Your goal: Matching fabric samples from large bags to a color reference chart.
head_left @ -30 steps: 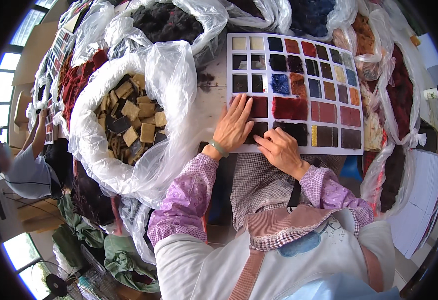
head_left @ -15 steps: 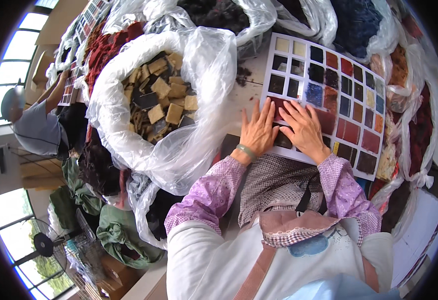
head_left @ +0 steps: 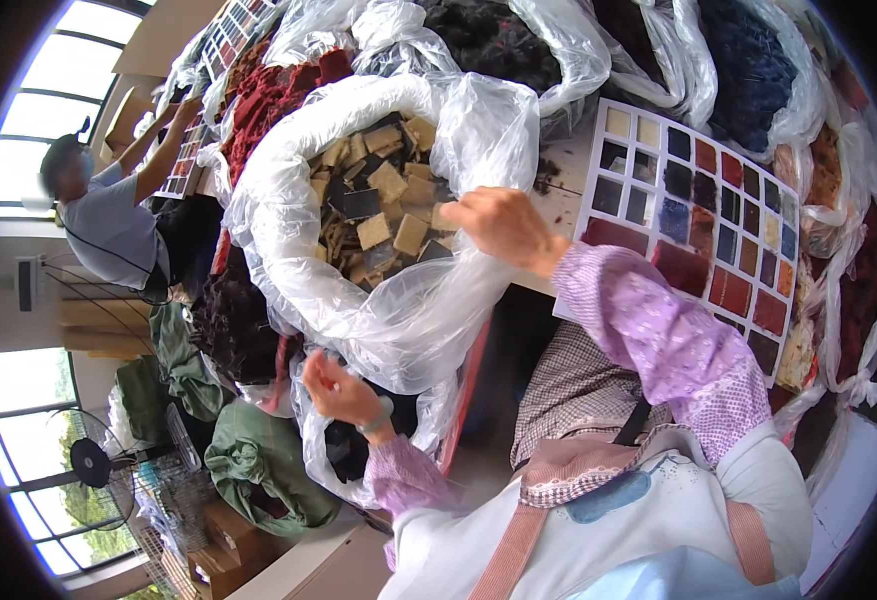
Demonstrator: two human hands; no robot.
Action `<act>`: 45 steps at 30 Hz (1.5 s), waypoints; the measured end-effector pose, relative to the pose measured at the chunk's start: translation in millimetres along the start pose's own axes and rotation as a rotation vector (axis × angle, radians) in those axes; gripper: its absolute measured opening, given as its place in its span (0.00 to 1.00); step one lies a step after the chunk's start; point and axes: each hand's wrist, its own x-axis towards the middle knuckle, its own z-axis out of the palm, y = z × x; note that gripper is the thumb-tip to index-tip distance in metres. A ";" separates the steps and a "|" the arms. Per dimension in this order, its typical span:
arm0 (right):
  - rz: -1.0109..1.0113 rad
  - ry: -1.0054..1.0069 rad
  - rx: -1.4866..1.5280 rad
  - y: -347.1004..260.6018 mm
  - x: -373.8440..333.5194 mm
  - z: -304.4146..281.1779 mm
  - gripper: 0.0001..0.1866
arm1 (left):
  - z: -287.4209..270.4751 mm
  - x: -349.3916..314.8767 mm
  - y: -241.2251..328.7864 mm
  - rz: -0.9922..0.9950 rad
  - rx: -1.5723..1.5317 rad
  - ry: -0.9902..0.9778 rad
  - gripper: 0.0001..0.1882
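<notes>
The right hand (head_left: 507,228), fingertips bunched, is over the right side of the bag (head_left: 264,215), near the tan and dark squares (head_left: 389,182) inside, though whether it grips one cannot be told; the left hand (head_left: 341,388), blurred, is at the bag's near side, fingers partly curled. Right of the bag lies the swatch card (head_left: 614,212), partly covered by the right sleeve (head_left: 649,310). Beyond the bag is black fluff (head_left: 499,45), left of it a co-worker (head_left: 109,235), and to its lower left a green sack (head_left: 259,455) and a fan (head_left: 89,462).
</notes>
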 end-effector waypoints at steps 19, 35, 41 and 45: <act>0.289 -0.041 0.354 20.6 9.8 17.7 0.07 | -35.7 -164.8 -147.9 -0.280 0.393 -0.878 0.10; 0.983 0.066 0.130 258.7 -92.5 -96.5 0.10 | -42.4 16.5 5.7 -0.101 0.122 -0.091 0.12; 0.819 0.179 -0.045 261.6 -119.1 -94.6 0.09 | 147.9 -14.2 218.6 -0.229 -0.931 -0.846 0.15; 0.782 0.152 0.109 253.3 -123.1 -94.6 0.14 | 272.0 -49.9 270.4 0.177 -0.747 -0.927 0.14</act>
